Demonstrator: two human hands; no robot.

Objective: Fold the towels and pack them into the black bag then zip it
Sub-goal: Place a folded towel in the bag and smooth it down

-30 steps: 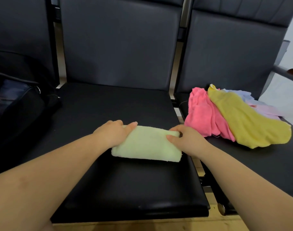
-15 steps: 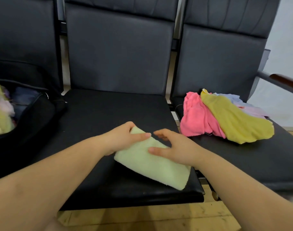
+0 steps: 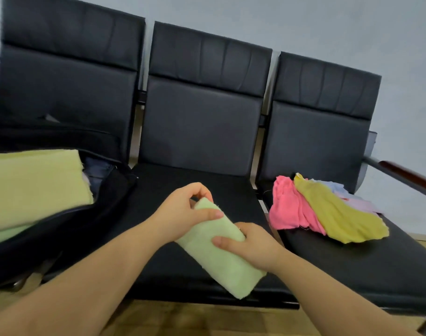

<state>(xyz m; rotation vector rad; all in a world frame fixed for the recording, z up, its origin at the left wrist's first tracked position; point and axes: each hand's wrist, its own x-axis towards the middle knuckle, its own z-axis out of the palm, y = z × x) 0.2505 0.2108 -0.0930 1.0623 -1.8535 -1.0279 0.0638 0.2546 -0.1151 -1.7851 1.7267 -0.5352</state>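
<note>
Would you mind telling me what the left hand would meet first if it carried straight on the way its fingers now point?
The left hand, gripping the folded green towel, points right and slightly away. Going straight on, it would probably meet the pink towel on the next seat first, though depth is hard to judge.

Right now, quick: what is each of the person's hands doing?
Left hand: curled round the far end of the folded green towel, holding it.
Right hand: gripping the same towel at its middle.
</note>
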